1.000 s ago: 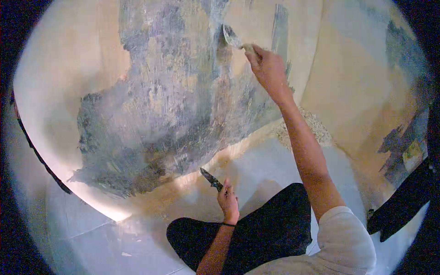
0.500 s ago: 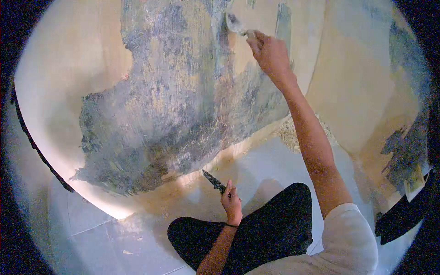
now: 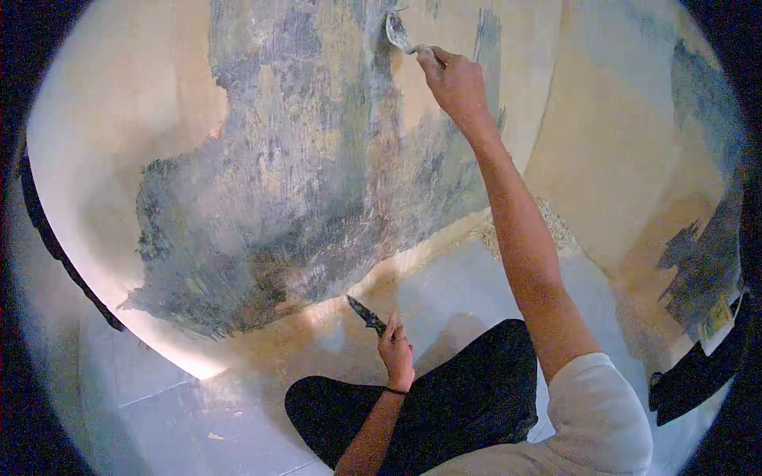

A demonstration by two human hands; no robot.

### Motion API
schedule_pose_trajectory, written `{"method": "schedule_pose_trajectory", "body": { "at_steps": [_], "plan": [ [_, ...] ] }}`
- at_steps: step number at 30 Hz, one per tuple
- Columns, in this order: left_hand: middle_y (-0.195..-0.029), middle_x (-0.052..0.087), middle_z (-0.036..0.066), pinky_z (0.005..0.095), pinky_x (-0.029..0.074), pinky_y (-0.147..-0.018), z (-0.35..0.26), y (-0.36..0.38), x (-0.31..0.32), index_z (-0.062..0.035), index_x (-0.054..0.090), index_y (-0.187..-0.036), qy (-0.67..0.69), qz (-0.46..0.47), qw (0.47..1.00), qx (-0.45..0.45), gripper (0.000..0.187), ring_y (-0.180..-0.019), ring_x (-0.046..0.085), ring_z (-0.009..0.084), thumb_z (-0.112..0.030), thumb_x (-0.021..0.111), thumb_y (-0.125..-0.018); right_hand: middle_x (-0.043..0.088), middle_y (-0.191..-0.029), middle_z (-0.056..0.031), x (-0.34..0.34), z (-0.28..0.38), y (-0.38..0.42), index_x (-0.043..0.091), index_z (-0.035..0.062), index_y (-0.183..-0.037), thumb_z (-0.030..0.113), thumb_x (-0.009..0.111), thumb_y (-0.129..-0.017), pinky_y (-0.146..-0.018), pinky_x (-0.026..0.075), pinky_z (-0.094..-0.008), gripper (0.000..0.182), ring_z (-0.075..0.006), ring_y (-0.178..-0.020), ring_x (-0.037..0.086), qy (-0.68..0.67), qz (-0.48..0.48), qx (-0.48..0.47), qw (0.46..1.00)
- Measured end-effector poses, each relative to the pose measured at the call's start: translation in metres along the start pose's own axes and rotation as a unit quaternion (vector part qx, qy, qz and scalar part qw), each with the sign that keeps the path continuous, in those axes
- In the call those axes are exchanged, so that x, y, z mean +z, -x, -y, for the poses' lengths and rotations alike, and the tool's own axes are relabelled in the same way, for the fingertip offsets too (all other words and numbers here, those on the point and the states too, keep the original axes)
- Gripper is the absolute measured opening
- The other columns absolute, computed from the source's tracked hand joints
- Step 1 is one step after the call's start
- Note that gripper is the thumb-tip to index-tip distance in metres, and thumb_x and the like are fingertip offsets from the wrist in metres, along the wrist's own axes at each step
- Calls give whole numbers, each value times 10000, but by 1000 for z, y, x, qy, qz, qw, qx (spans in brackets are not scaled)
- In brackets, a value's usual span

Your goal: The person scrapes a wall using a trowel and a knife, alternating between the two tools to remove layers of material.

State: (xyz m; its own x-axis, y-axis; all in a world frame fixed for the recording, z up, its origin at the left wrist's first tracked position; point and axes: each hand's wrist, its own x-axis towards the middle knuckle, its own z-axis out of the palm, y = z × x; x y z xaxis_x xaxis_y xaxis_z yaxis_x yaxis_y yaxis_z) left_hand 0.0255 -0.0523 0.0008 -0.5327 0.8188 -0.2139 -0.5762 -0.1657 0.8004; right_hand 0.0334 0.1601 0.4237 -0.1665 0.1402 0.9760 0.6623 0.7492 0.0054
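Observation:
My right hand (image 3: 457, 86) reaches up to the wall, its fingers closed around the handle of a small trowel (image 3: 398, 33). The trowel's smeared, whitish-grey blade lies at or very near the wall surface. Low in front of my lap, my left hand (image 3: 396, 353) grips a dark, pointed knife-like tool (image 3: 363, 314), its tip angled up and left. Whether that tip touches anything is hard to tell. A rough grey-blue coating (image 3: 278, 174) with streaks covers much of the cream wall (image 3: 159, 87) before me.
Pale crumbs (image 3: 556, 226) lie heaped where wall meets floor. Bright light glows along the wall's lower left edge. A dark object (image 3: 698, 369) stands at far right, beside another patchy wall section (image 3: 635, 135). My crossed legs (image 3: 452, 397) rest on the grey floor (image 3: 151, 397).
My right hand has shifted slightly left and up with the trowel, whose blade has turned more upright. My left hand and its tool have moved very little.

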Motion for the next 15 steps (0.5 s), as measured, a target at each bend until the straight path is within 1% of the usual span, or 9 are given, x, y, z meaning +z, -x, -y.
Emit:
{"method": "schedule_pose_trajectory", "body": {
  "at_steps": [3, 6, 7, 9, 10, 13, 15],
  "plan": [
    [-682, 373, -76, 199, 314, -424, -2, 1, -5, -113, 580, -1256, 4, 6, 1000, -3, 333, -516, 327, 30, -151, 557, -926, 641, -771, -223, -15, 14, 11, 663, 67, -1075, 373, 546, -896, -651, 508, -436, 374, -394, -706, 633, 26, 52, 15, 998],
    [-684, 379, -76, 200, 317, -425, 3, -5, -5, -121, 585, -1251, 24, 2, 1000, -8, 329, -520, 329, 31, -144, 559, -923, 632, -750, -230, -9, 16, 20, 670, 65, -1046, 390, 534, -897, -645, 503, -451, 382, -404, -702, 625, 0, 29, 29, 999],
    [-684, 381, -76, 200, 317, -425, 6, -7, -5, -122, 587, -1249, 31, -2, 999, -10, 328, -522, 330, 31, -141, 559, -923, 629, -739, -230, -6, 10, 9, 671, 62, -1026, 390, 536, -896, -635, 501, -451, 378, -407, -696, 622, 8, 16, 14, 1000],
    [-687, 388, -76, 201, 321, -426, -5, 1, -1, -127, 587, -1250, 5, 1, 1000, -15, 329, -523, 333, 32, -137, 557, -922, 622, -718, -228, 4, -3, -20, 673, 55, -988, 391, 539, -894, -617, 497, -450, 374, -411, -682, 617, 22, -9, -8, 1000],
    [-688, 392, -76, 201, 322, -427, -9, 4, 0, -129, 587, -1250, -7, 2, 1000, -18, 330, -523, 334, 32, -135, 555, -922, 619, -711, -226, -1, -1, -20, 670, 51, -973, 393, 540, -893, -611, 494, -452, 375, -412, -678, 614, 29, -3, -13, 999],
    [-691, 405, -72, 200, 324, -430, 0, -3, -5, -136, 586, -1252, 39, 11, 999, -12, 333, -529, 342, 35, -127, 548, -921, 613, -696, -220, -14, 10, -6, 664, 42, -938, 396, 540, -894, -599, 484, -459, 378, -414, -666, 608, 48, 25, -21, 998],
    [-702, 417, -69, 200, 324, -433, -5, -1, -2, -142, 587, -1252, 28, 0, 999, -27, 333, -536, 346, 37, -129, 546, -923, 614, -692, -215, -13, 16, 6, 663, 40, -930, 396, 538, -896, -598, 480, -464, 379, -416, -660, 604, 50, 41, -20, 998]
  ]
}}
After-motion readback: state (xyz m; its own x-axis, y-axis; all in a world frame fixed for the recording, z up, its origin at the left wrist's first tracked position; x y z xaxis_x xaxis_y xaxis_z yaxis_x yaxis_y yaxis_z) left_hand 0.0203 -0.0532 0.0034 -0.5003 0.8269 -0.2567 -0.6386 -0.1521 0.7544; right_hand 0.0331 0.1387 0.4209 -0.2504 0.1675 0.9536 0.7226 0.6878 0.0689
